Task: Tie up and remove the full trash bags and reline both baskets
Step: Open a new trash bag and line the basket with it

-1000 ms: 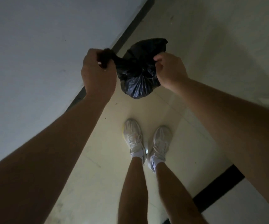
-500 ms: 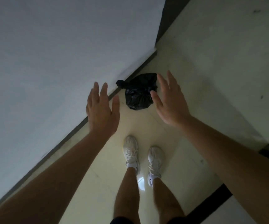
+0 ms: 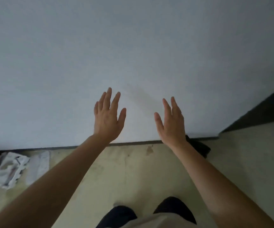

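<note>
Black trash bag (image 3: 201,148) sits on the floor (image 3: 149,178) by the wall (image 3: 133,46), right of centre. Left hand (image 3: 109,117) and right hand (image 3: 170,122) are spread, empty. Removal looks done; next comes relining.

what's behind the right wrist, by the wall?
A black trash bag on the floor by the wall. The wrist of the right hand covers its left part; any knot is hidden.

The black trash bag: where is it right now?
In the head view the black trash bag lies on the floor at the right, by the foot of the white wall, partly hidden behind the wrist of the right hand.
</note>
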`<move>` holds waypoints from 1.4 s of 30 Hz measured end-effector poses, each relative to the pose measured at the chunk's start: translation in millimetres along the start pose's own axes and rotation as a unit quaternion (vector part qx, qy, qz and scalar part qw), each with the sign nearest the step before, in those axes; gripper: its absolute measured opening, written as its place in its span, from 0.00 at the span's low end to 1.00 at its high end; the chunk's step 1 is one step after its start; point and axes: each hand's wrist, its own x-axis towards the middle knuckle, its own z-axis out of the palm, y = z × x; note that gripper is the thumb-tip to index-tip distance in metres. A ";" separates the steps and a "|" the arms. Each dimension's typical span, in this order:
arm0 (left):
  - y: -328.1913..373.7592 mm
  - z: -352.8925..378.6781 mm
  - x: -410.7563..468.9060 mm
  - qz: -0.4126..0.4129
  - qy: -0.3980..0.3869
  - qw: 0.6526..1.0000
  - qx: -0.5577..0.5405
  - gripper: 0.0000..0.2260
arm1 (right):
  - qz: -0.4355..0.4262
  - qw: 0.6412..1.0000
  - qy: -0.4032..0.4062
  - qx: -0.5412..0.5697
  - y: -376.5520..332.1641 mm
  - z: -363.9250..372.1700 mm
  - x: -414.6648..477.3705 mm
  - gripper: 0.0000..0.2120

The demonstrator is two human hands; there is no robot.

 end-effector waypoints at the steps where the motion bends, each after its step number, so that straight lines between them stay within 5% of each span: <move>1: -22.7 -28.2 -4.9 -0.014 0.025 1.000 0.006 0.25 | -0.033 0.999 0.001 -0.010 -32.3 -3.5 12.1 0.28; 10: -287.1 -284.0 -142.4 -0.153 0.220 0.957 0.114 0.26 | -0.257 0.966 0.036 -0.008 -365.3 75.2 59.2 0.29; 15: -437.0 -398.3 -294.4 -0.309 0.292 0.889 0.171 0.25 | -0.406 0.912 -0.033 0.040 -587.5 189.1 3.8 0.29; 21: -550.0 -441.1 -422.7 -0.427 0.306 0.829 0.193 0.26 | -0.550 0.826 -0.105 0.068 -768.0 302.0 -72.1 0.28; 32: -758.9 -497.6 -547.2 -0.585 0.237 0.739 0.234 0.27 | -0.610 0.741 -0.256 0.111 -1043.8 541.7 -172.6 0.27; 42: -866.2 -547.4 -739.8 -0.695 0.260 0.622 0.250 0.28 | -0.715 0.582 -0.365 0.132 -1247.5 657.8 -380.0 0.28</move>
